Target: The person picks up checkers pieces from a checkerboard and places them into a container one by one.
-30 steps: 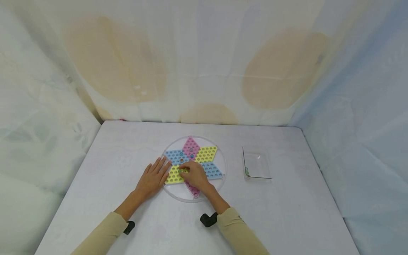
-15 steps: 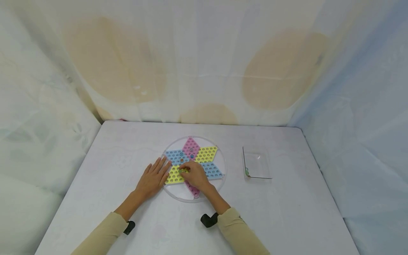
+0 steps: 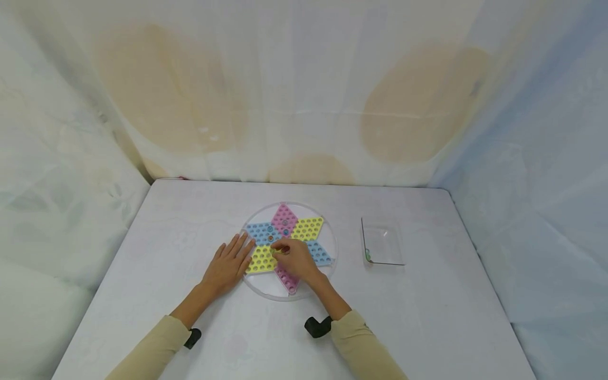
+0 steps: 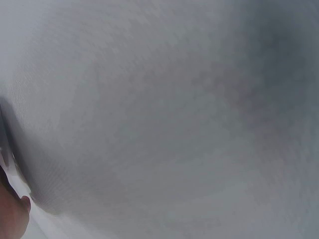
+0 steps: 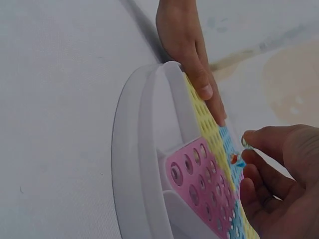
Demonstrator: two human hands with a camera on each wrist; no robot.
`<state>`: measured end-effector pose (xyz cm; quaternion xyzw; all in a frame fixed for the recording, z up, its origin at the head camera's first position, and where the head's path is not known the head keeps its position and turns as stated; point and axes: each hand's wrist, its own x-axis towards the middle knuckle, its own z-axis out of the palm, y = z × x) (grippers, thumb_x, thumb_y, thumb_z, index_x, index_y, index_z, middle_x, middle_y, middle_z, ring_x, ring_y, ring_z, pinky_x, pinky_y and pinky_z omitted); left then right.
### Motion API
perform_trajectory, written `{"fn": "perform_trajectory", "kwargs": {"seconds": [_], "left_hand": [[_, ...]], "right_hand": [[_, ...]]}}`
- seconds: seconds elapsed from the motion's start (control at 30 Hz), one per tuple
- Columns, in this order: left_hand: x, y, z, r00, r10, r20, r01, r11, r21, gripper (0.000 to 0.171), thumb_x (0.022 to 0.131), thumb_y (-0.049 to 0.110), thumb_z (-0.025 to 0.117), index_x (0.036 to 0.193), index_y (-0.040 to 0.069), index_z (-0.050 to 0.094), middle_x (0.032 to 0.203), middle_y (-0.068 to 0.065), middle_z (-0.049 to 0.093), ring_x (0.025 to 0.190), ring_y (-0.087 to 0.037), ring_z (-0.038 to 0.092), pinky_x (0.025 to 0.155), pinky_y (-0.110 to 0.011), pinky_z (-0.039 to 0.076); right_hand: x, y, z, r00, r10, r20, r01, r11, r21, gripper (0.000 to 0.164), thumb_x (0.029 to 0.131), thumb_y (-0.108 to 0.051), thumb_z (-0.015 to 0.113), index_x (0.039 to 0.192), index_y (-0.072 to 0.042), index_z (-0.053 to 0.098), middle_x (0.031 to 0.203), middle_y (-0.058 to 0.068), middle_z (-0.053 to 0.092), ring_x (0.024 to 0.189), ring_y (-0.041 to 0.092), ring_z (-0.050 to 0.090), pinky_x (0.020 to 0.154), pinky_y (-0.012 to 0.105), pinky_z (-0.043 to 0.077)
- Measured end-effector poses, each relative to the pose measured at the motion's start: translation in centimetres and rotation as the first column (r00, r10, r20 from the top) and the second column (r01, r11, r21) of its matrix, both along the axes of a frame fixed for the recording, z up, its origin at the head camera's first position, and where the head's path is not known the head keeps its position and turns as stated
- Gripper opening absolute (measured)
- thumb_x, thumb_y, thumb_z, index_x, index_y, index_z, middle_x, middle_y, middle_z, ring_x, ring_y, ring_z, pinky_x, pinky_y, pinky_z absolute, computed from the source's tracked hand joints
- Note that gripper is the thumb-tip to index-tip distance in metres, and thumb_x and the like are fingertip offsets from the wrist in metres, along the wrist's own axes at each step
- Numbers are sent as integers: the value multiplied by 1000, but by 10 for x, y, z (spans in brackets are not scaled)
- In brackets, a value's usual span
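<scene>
**Right hand pinches a marble over the star board**

The right hand (image 3: 295, 259) pinches a small greenish marble (image 5: 244, 141) between thumb and forefinger, the other fingers curled in. The marble is over the inner part of the board (image 5: 134, 159), by the tip of its near-left yellow section (image 3: 260, 262); whether it touches the board, I cannot tell. The left hand (image 3: 227, 269) lies at the board's left edge, palm down, its fingers straight and slightly spread, with fingertips resting on the board.

Toward the far side of the board's middle, an orange marble (image 3: 271, 238) sits in the blue section and a blue marble (image 3: 285, 232) in the pink one. Well apart from the board, to its right, stands a clear box (image 3: 383, 244) with something green (image 3: 368, 255) in its near-left corner. Around the board spreads a white worktop (image 3: 427, 316), and beyond it hangs a pale cloth (image 3: 304, 95).
</scene>
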<state>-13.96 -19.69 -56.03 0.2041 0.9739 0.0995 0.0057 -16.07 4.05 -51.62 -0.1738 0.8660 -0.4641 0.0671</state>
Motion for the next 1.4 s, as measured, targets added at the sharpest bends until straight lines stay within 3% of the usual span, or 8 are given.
{"fn": "perform_trajectory", "kwargs": {"seconds": [0.4,0.67,0.97,1.4], "left_hand": [[1,-1,-1,1000,-8,-22,8,1000,18,58,107,37,43,158,12,31,164,-12,20,151,-32,14,117,-57,17],[1,-2,-1,1000,-5,-17,5,1000,14,58,107,36,42,158,12,30,165,-11,19,151,-31,13,117,-57,16],[1,-2,-2,1000,0,-25,0,1000,4,58,106,36,43,158,12,31,164,-11,20,151,-31,14,117,-57,15],[1,0,1,1000,17,3,-17,1000,-14,59,107,38,41,159,13,28,165,-10,18,151,-30,11,118,-56,10]], "right_hand": [[1,21,11,998,-5,-55,2,999,-53,17,91,-6,71,108,-2,74,101,6,72,89,20,65,78,31,54],[2,35,24,998,-46,-40,44,998,-35,21,91,-9,74,111,-5,74,101,3,72,88,18,65,76,30,54],[3,57,33,995,-54,-88,50,997,-52,21,91,-9,73,111,-2,74,100,5,72,90,19,65,80,33,55],[8,106,43,978,-141,-153,140,990,-18,19,89,-6,75,108,-3,74,97,6,72,88,21,65,78,36,56]]}}
